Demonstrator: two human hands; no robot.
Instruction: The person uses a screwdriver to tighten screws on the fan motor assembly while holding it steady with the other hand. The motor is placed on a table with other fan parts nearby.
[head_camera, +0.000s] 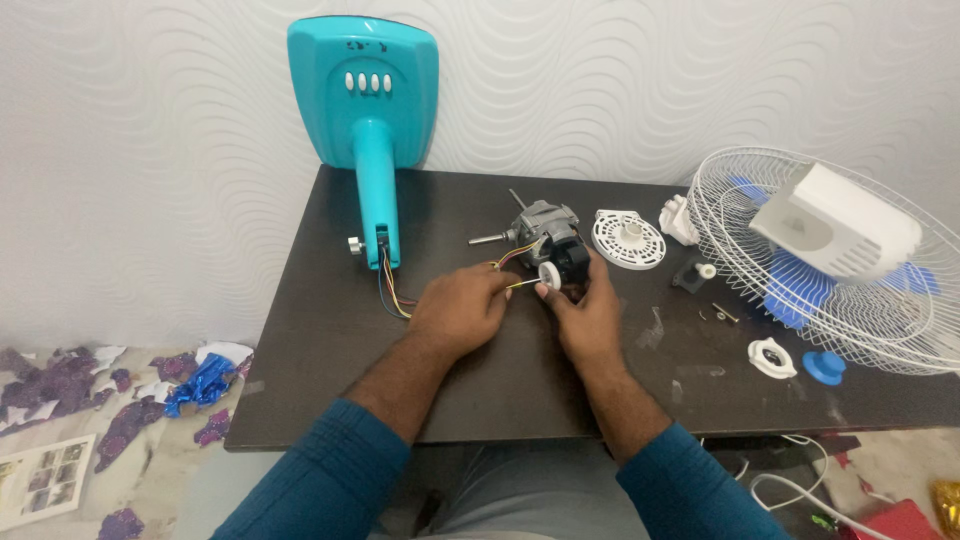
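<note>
- Both hands meet over the dark table, just in front of the motor.
- Left hand is curled, its fingertips pinched on the thin wires that run to the motor.
- Right hand is closed on a small white knob at the motor's near side, thumb and fingers around it.
- Motor lies on its side near the table's middle, its shaft pointing left.
- Left of the motor, the teal fan stand leans against the wall, coloured wires trailing from its neck toward the left hand.
- Right of the motor lies a round white vented disc.
- Further right of the motor, a white wire grille holds blue blades and a white housing.
- Right of the motor and nearer the table's front edge sit a white ring and a blue cap, just beside each other.
</note>
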